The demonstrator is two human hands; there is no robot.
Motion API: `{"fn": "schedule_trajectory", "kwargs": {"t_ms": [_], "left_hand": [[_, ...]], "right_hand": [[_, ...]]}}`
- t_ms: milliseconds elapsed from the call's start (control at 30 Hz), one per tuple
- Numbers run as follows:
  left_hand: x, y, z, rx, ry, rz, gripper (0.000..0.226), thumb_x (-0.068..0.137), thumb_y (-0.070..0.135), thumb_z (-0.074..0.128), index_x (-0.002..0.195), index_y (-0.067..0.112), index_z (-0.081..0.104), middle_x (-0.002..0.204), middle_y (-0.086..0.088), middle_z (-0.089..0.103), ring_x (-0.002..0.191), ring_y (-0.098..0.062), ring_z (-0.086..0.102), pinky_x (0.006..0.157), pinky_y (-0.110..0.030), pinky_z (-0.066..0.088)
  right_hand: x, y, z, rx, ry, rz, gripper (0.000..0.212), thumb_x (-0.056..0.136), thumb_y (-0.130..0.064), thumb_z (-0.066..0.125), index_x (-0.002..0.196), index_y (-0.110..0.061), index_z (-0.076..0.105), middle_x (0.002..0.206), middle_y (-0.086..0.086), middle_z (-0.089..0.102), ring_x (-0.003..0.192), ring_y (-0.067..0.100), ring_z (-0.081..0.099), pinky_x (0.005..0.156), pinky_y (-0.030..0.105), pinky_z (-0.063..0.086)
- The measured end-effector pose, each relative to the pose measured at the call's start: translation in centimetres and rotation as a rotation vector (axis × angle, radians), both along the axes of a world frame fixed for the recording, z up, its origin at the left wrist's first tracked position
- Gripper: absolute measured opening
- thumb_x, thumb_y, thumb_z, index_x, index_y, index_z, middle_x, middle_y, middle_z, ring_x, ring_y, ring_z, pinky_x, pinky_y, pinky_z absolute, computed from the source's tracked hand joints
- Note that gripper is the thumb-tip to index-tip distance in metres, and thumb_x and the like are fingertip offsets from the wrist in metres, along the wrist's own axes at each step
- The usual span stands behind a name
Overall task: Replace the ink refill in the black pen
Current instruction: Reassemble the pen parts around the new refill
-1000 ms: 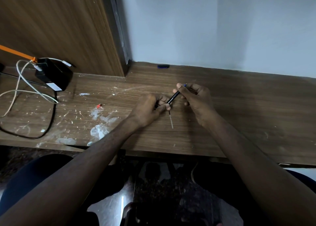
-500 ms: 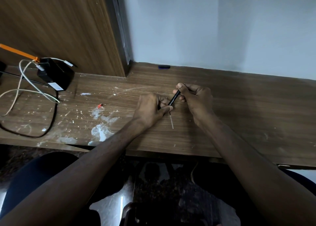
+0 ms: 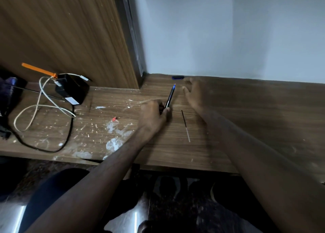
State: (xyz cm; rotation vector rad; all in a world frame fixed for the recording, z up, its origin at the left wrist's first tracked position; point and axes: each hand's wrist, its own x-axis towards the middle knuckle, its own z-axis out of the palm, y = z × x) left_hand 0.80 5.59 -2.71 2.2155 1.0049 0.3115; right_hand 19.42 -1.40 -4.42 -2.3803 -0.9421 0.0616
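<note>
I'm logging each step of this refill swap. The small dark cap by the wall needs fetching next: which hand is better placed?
Right. The right hand is open, empty, and reaching close to the cap. The left hand is busy, its grip shut on the black pen, and sits farther from the wall.
</note>
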Motion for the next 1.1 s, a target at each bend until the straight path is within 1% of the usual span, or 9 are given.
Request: {"fn": "schedule_trajectory", "kwargs": {"t_ms": [200,333,533,600,733,867,967,1033,1100], "left_hand": [[0.6,0.0,-0.3,0.000,-0.011,-0.021,0.009,0.094,0.024,0.075,0.100,0.018,0.080,0.092,0.000,0.082,0.081,-0.012,0.072,0.079,-0.024,0.056],[0.7,-0.1,-0.6,-0.012,-0.010,-0.049,0.011,0.094,0.023,0.076,0.102,0.017,0.080,0.095,-0.001,0.081,0.088,-0.016,0.075,0.086,-0.030,0.060],[0.7,-0.2,-0.9,0.010,-0.014,-0.057,0.009,0.094,0.025,0.076,0.098,0.017,0.079,0.086,0.004,0.075,0.082,-0.013,0.069,0.080,-0.025,0.056],[0.7,-0.3,-0.8,0.007,-0.025,-0.059,0.008,0.093,0.027,0.076,0.095,0.020,0.078,0.085,0.005,0.075,0.082,-0.012,0.069,0.080,-0.024,0.055],[0.4,-0.7,-0.4,-0.022,-0.087,-0.091,0.007,0.093,0.027,0.078,0.088,0.023,0.076,0.083,0.009,0.076,0.078,-0.007,0.072,0.077,-0.023,0.059],[0.3,-1.2,0.4,-0.039,-0.129,-0.166,0.016,0.090,0.030,0.080,0.080,0.036,0.070,0.072,0.019,0.071,0.068,0.006,0.066,0.064,-0.002,0.044],[0.1,-1.3,0.6,-0.043,-0.126,-0.225,0.012,0.088,0.030,0.083,0.081,0.032,0.073,0.067,0.017,0.071,0.073,0.004,0.068,0.063,-0.005,0.047],[-0.1,-1.4,0.4,-0.063,-0.119,-0.262,0.014,0.086,0.028,0.085,0.081,0.033,0.073,0.065,0.020,0.070,0.070,0.010,0.068,0.064,-0.003,0.046],[-0.2,-1.4,0.2,-0.095,-0.104,-0.290,0.012,0.084,0.026,0.088,0.083,0.033,0.077,0.065,0.024,0.071,0.067,0.016,0.067,0.064,0.000,0.045]], "right_hand": [[1.6,3.0,-1.5,-0.153,-0.189,0.208,0.035,0.101,-0.014,0.066,0.135,-0.010,0.068,0.135,0.009,0.069,0.126,0.033,0.058,0.104,0.047,0.052],[2.2,3.4,-1.9,-0.226,-0.260,0.218,0.037,0.105,-0.015,0.059,0.141,-0.011,0.064,0.136,0.011,0.064,0.126,0.036,0.055,0.103,0.049,0.051],[1.7,2.5,-1.9,-0.284,-0.319,0.206,0.022,0.104,-0.011,0.056,0.121,-0.007,0.070,0.124,0.015,0.065,0.118,0.036,0.059,0.098,0.048,0.051],[1.1,1.6,-1.4,-0.195,-0.213,0.151,0.022,0.103,-0.015,0.060,0.120,-0.005,0.071,0.121,0.015,0.069,0.115,0.037,0.065,0.097,0.047,0.053],[-1.0,-1.6,0.9,0.121,0.215,-0.103,0.020,0.098,-0.020,0.071,0.112,-0.006,0.071,0.103,0.007,0.078,0.098,0.029,0.075,0.087,0.039,0.057],[-3.3,-6.2,3.7,0.356,0.606,-0.298,0.017,0.097,-0.023,0.075,0.108,-0.014,0.066,0.089,0.007,0.082,0.081,0.026,0.082,0.083,0.047,0.066],[-4.5,-9.8,4.6,0.503,0.754,-0.321,0.017,0.097,-0.016,0.076,0.104,-0.020,0.061,0.081,0.006,0.080,0.064,0.015,0.078,0.064,0.035,0.063],[-5.1,-11.2,4.6,0.536,0.789,-0.328,0.018,0.097,-0.015,0.077,0.103,-0.023,0.062,0.082,0.008,0.081,0.065,0.015,0.079,0.062,0.030,0.063],[-5.3,-10.9,4.5,0.591,0.790,-0.345,0.019,0.096,-0.015,0.078,0.103,-0.023,0.062,0.080,0.004,0.082,0.070,0.018,0.081,0.068,0.034,0.066]]}}
